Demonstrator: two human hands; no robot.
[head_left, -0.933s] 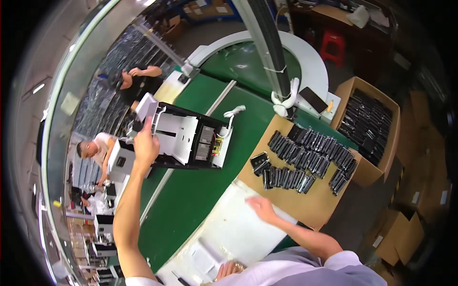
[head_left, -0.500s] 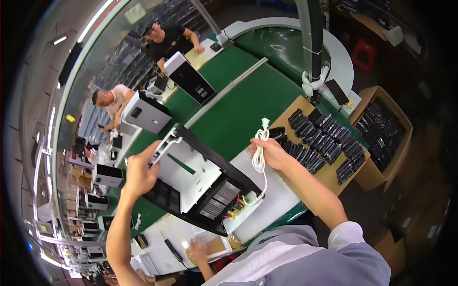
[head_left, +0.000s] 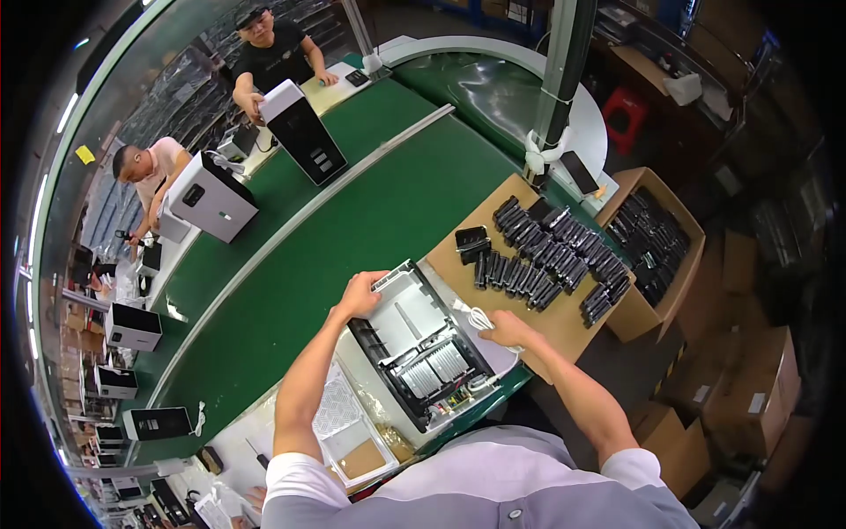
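Note:
In front of me an opened black-and-white appliance housing [head_left: 401, 309] lies on the bench, its white hollow inside facing up. A finned metal block [head_left: 438, 366] and coloured wires [head_left: 460, 398] show in its nearer half. My left hand [head_left: 359, 295] is closed on the housing's far left corner. Bundled in my right hand [head_left: 509, 329] is a white power cord [head_left: 476, 316], its plug and loops sticking out past my fingers. The cord's other end runs to the housing's near right corner.
On the right, a cardboard sheet [head_left: 458, 264] bears rows of black parts [head_left: 551, 251], with a carton [head_left: 692, 256] of similar parts beyond. A white frame [head_left: 388, 463] lies left of the housing. Across the green belt [head_left: 352, 229], a co-worker's hand [head_left: 251, 108] touches a tall white-and-black unit [head_left: 304, 141].
The housing has come down from a raised, tilted hold to lie on the bench, farther right in view. Both hands moved with it, keeping their holds. A co-worker has reached to the tall unit.

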